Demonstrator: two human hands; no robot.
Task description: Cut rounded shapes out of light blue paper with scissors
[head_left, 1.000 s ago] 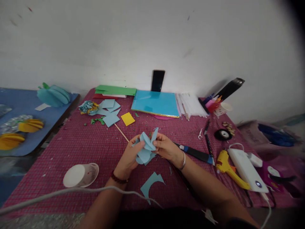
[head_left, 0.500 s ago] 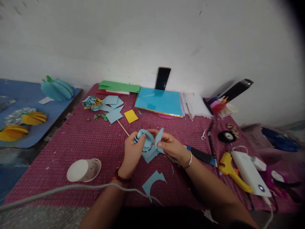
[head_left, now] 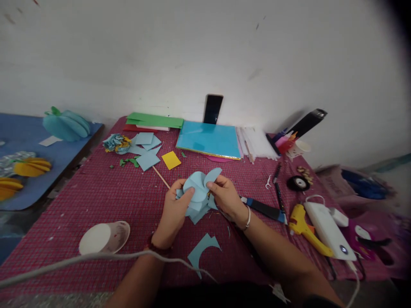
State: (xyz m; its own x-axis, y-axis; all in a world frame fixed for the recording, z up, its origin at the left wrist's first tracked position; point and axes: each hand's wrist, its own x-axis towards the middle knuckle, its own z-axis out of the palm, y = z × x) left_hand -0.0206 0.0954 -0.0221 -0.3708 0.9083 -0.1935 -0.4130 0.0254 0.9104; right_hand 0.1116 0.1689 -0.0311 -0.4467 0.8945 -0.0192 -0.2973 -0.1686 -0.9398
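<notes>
My left hand (head_left: 171,214) is closed on light blue paper circles (head_left: 195,186), its thumb pressing their front and its fingers hidden behind. Creases run across the circles. My right hand (head_left: 228,199) pinches a folded light blue paper circle (head_left: 213,174) by its lower edge, against the right side of the others. Beneath both hands lie light blue paper pieces (head_left: 196,215), partly covered. A curved paper offcut (head_left: 203,252) rests nearer to me. One thin wooden stick (head_left: 161,176) reaches toward my left hand.
A paper cup (head_left: 99,238) lies on its side at left, with a white cable (head_left: 128,255) crossing in front. Scissors (head_left: 265,209), a yellow glue gun (head_left: 303,224) and a white power bank (head_left: 330,233) are at right. Blue sheets (head_left: 208,139) and a phone (head_left: 213,109) stand behind.
The paper circles in my left hand have turned to face me more flatly. My right hand has brought its folded circle closer against them. The whole view has shifted slightly.
</notes>
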